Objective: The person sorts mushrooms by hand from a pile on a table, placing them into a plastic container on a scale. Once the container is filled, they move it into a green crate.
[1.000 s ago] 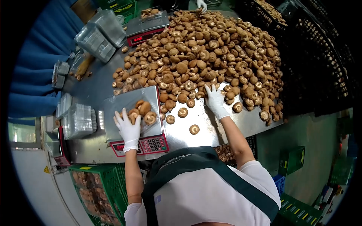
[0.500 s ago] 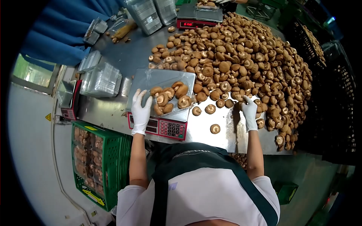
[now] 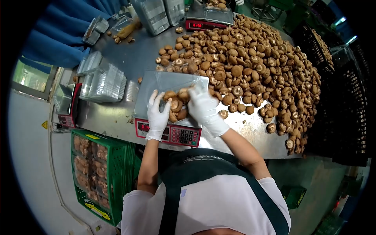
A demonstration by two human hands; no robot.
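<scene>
Shiitake mushrooms [image 3: 176,105] lie in a clear plastic tray on the metal plate of a red digital scale [image 3: 184,135]. At the tray's left side is my left hand [image 3: 158,119] in a white glove, fingers apart and thumb close to the mushrooms. My right hand [image 3: 204,111], also gloved, reaches over the tray's right side. Its fingertips are blurred and partly hidden, so whether it holds a mushroom does not show. A large heap of shiitake mushrooms [image 3: 270,72] spreads to the right of the scale, with a few loose ones near its front edge.
Stacks of empty clear trays [image 3: 103,84] stand to the left, and taller stacks [image 3: 150,15] at the back. A second scale [image 3: 209,19] sits behind the heap, with a person's gloved hand beyond. A green crate [image 3: 121,168] of packed mushrooms is at lower left; black crates [image 3: 344,113] stand right.
My right hand has moved left from the heap's front edge to the tray. The lone mushroom near the table's front is gone from its spot. My left hand has shifted slightly right.
</scene>
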